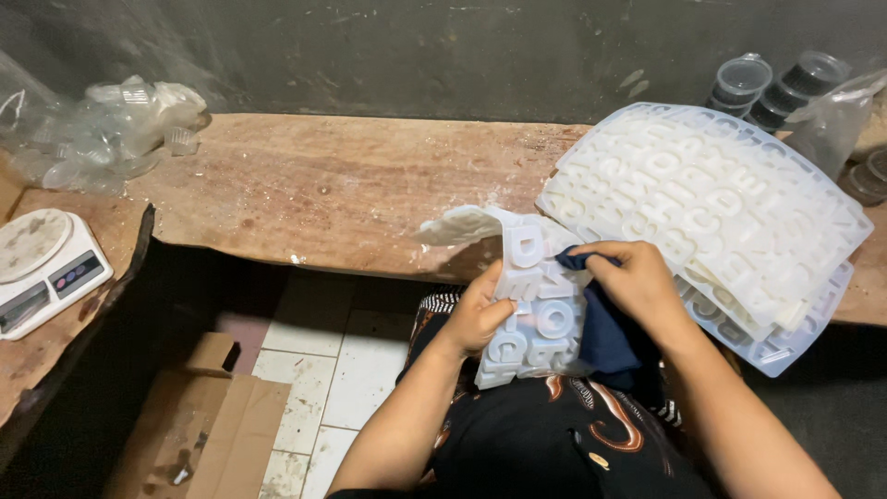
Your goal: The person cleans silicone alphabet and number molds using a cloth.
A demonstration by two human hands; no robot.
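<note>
A white silicone mould (531,277) with raised letter shapes stands tilted over my lap, bent at its top edge. My left hand (476,314) grips its left side. My right hand (633,282) presses a dark blue cloth (605,342) against the mould's face, with the cloth hanging down below the hand. Just to the right, a stack of similar white letter moulds (721,203) lies on the wooden bench (333,185).
A small white kitchen scale (42,268) sits at the left. Crumpled clear plastic cups and bags (120,129) lie at the back left. Stacked lidded plastic containers (771,88) stand at the back right. Flattened cardboard (208,425) rests on the tiled floor.
</note>
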